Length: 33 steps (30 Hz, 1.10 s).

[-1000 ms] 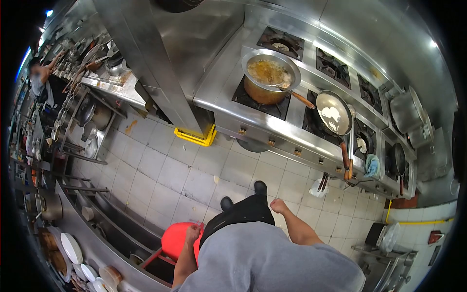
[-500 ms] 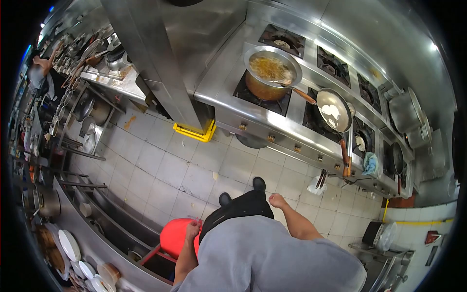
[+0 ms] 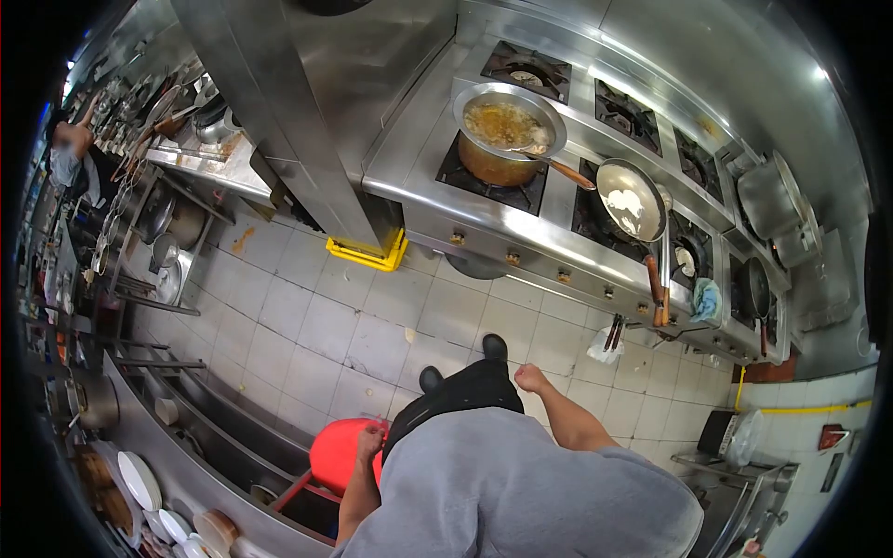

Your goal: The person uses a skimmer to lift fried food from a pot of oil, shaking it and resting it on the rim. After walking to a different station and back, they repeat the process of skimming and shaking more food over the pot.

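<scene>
My left hand (image 3: 372, 439) is closed beside my dark apron, over a red stool or bin (image 3: 337, 452); whatever its curled fingers may hold is too small to make out. At my other side, my right hand (image 3: 530, 378) hangs loosely closed above the tiled floor, with nothing visible in it. Ahead on the stove, a large pot (image 3: 502, 166) holds bubbling yellowish liquid and a wooden-handled utensil. To its right sits a frying pan (image 3: 633, 200) with melted-looking pale patches inside. Neither hand touches the stove or cookware.
A steel post (image 3: 288, 112) with a yellow base guard (image 3: 372, 253) stands left of the stove. A steel counter (image 3: 205, 474) with white plates (image 3: 139, 480) is at the lower left. A co-worker (image 3: 70, 153) stands at the far left. A blue cloth (image 3: 705, 299) hangs at the stove's front.
The view has shifted slightly, so the stove and pots appear a little further left. Both my hands stay closed in nearly the same places.
</scene>
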Available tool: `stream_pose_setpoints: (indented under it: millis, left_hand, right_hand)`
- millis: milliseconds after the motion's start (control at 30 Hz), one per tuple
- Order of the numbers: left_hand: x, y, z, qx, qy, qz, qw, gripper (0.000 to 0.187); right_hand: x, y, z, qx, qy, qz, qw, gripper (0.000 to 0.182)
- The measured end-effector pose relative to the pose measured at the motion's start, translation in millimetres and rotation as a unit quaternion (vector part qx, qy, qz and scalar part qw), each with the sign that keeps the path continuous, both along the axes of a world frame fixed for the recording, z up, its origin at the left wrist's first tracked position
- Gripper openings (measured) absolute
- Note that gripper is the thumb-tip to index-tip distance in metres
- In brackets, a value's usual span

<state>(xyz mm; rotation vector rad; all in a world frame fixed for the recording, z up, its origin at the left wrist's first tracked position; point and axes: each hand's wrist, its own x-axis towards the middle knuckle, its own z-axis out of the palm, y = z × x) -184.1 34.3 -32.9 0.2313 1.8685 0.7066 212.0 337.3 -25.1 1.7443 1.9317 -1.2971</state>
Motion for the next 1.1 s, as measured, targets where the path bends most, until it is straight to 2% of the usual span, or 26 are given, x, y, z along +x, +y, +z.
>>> stream_pose_setpoints:
  millis: [267,467,867,1100]
  left_hand:
    - [-10,0,-9,-0.015,-0.001,-0.011,1.000,0.017]
    - [-14,1,-4,-0.020,0.016,-0.030,0.999,0.017]
    - [-10,0,-3,-0.027,0.007,-0.008,1.000,0.013]
    - [-6,1,-3,-0.019,0.030,-0.044,0.998,0.014]
  right_hand:
    - [-2,-8,-6,0.021,0.009,-0.011,1.000,0.023]
    - [-10,-6,12,-0.036,-0.013,-0.039,0.998,0.023]
    - [3,-16,-5,0.000,-0.001,-0.035,0.999,0.023]
    - [4,-17,-3,0.002,-0.023,-0.028,0.999,0.025]
